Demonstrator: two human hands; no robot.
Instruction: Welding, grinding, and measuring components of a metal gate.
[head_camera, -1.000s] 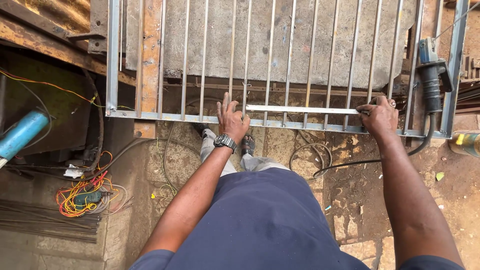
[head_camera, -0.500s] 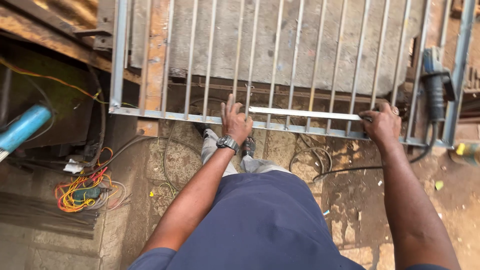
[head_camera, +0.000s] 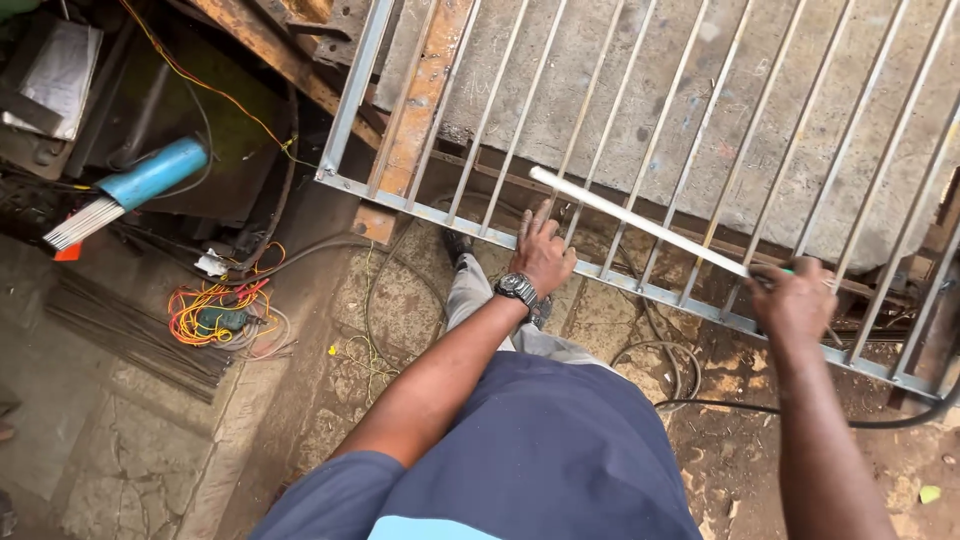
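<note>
The left hand (head_camera: 540, 250), grip spread flat with a wristwatch (head_camera: 517, 288) behind it, presses on the bottom rail of the grey barred metal grille (head_camera: 640, 130) lying across a concrete slab (head_camera: 800, 90) — the right hand (head_camera: 795, 300), grip clamped, holds a long pale metal strip (head_camera: 640, 220) slanting over the bars.

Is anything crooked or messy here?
Yes. The thin grey metal rod in the right hand lies slanted across the upright bars of the grey metal grille. A tangle of orange and yellow wires sprawls on the dirty floor.
</note>
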